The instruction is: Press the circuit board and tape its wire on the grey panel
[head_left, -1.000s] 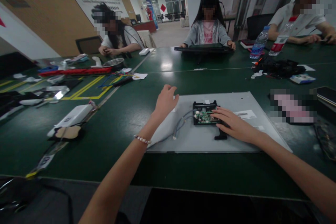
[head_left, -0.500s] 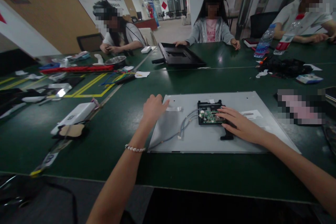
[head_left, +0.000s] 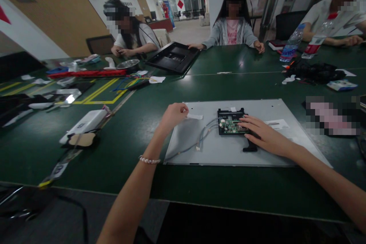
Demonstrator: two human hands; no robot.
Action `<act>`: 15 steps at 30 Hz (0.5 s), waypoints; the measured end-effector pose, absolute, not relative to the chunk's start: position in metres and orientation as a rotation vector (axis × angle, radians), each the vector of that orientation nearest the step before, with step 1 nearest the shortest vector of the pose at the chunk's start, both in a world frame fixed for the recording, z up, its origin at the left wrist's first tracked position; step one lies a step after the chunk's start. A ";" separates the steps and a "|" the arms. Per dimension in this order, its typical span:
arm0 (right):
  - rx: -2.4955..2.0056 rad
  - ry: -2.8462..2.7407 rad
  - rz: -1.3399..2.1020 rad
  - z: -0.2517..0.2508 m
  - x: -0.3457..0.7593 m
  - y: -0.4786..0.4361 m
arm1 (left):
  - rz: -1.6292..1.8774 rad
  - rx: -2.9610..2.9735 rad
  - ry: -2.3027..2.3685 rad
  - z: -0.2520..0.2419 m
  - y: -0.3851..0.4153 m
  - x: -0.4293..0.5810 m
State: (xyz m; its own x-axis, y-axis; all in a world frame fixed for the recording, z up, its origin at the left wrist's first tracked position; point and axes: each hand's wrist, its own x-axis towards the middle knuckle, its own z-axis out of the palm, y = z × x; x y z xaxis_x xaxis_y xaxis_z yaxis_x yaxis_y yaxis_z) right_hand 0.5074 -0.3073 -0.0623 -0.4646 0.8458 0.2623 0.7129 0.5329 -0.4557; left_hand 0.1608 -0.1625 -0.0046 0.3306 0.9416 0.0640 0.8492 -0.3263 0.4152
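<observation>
Compared with the earlier frame, the black frame [head_left: 157,61] at upper centre sits farther left and is turned, with one co-worker's hand [head_left: 196,46] on its right corner. On my side, the fingers of the left hand [head_left: 183,110] curl inward instead of spreading.

I have the grey panel [head_left: 211,154] flat on the table [head_left: 137,122], right of centre, presumably so that both hands reach it. My left hand is closed in a pinch and appears to grip the left end of the tape strip [head_left: 196,116]; that end probably offers the easiest edge to take. My right hand [head_left: 264,133] is open, palm down, fingers spread over the right side of the circuit board [head_left: 228,126] and its black bracket [head_left: 223,114], which I judge steadies them. Grey cables [head_left: 201,134] trail left from the board, apart from the right hand.

Count: one panel, one board, one bracket, one tape strip at the left hand, one white label [head_left: 281,123] right of the bracket. I cannot count the cables reliably. At upper right stand two bottles, one blue-capped bottle [head_left: 292,45] and one red-capped bottle [head_left: 319,37]. Three co-workers [head_left: 233,32] are in view along the top.
</observation>
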 end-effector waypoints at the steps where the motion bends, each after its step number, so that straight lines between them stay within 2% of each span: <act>1: -1.269 -2.322 0.386 -0.062 0.507 -0.307 | 0.496 2.225 1.503 -0.002 -0.163 0.160; 6: -1.275 -2.325 0.380 -0.063 0.507 -0.308 | 0.649 2.001 1.089 0.014 -0.170 0.157; 15: -1.282 -2.312 0.376 -0.063 0.506 -0.308 | 0.238 2.181 0.787 -0.003 -0.182 0.179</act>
